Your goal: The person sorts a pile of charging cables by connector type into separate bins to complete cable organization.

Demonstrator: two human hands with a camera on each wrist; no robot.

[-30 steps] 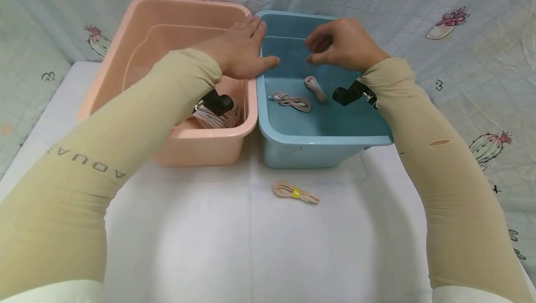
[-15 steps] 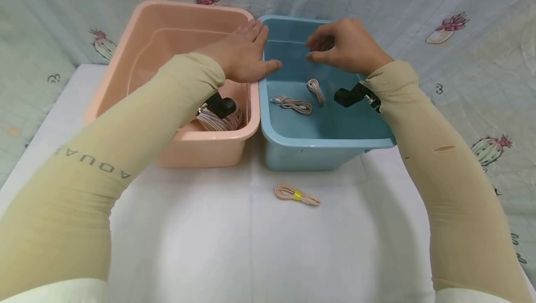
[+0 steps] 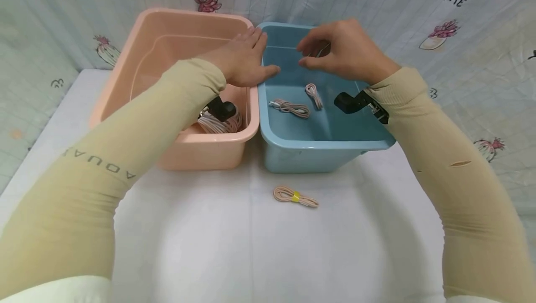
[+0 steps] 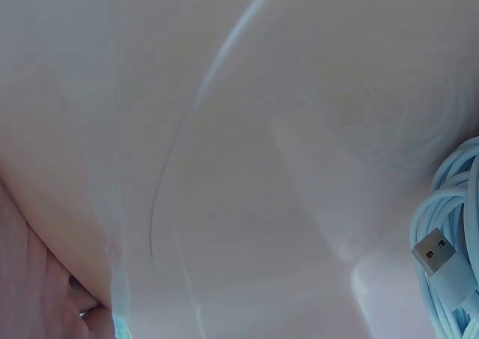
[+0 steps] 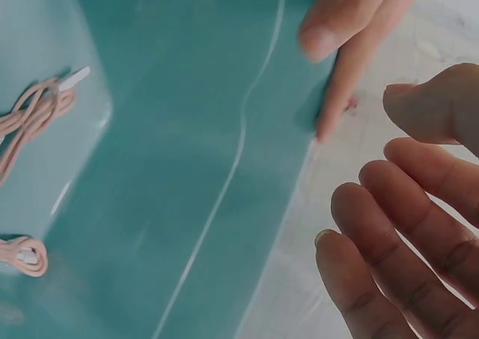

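Observation:
My left hand [image 3: 244,58] lies flat over the adjoining rims of the pink bin [image 3: 201,138] and the blue bin [image 3: 326,144], its thumb stretched out over the blue one. Above the blue bin hangs my right hand [image 3: 341,51], fingers loosely bent and apart from the thumb. The right wrist view shows nothing between those fingers [image 5: 382,242]. Two bundled cables lie on the blue bin's floor: one folded cable [image 3: 291,108] at the left, another cable [image 3: 313,96] beside it. A larger coil of pale cable [image 3: 222,124] with a USB plug [image 4: 434,251] lies in the pink bin.
In front of the bins, a peach cable bundle [image 3: 295,197] with a yellow tie lies on the white tabletop [image 3: 201,238]. A printed cloth [image 3: 377,0] hangs behind the bins and at both sides.
The head view has tilted up slightly, so the bins appear lower. My right hand has shifted slightly and its fingers show more gap from the thumb. My left hand stays on the rims.

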